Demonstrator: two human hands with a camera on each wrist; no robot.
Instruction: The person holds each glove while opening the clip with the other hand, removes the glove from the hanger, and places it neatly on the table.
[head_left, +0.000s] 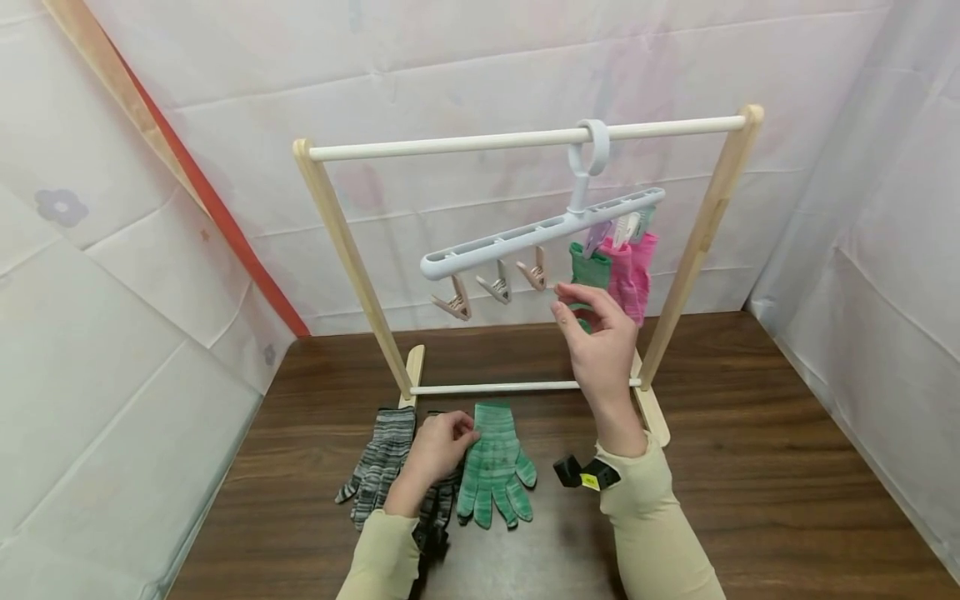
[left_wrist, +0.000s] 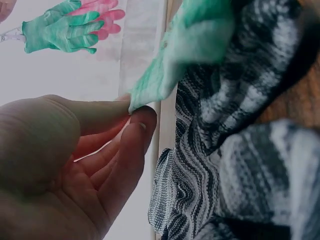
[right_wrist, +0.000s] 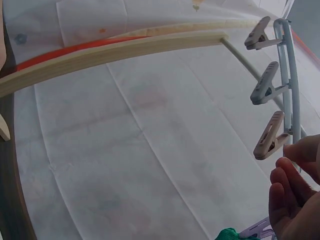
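A green glove lies on the table with its fingers toward the person. My left hand pinches the edge of its cuff between thumb and fingertips, and the left wrist view shows the cuff lifted there. My right hand is raised below the light blue clip hanger, thumb and fingers loosely curved with nothing between them. Nearest to it in the right wrist view is a beige clothespin; a grey clothespin and another beige clothespin follow along the bar.
The hanger hangs from a wooden rack's white rod. At its right end, clothespins hold a green glove and pink gloves. Striped grey-black gloves lie left of the green one, partly under my left arm. White cloth stands behind.
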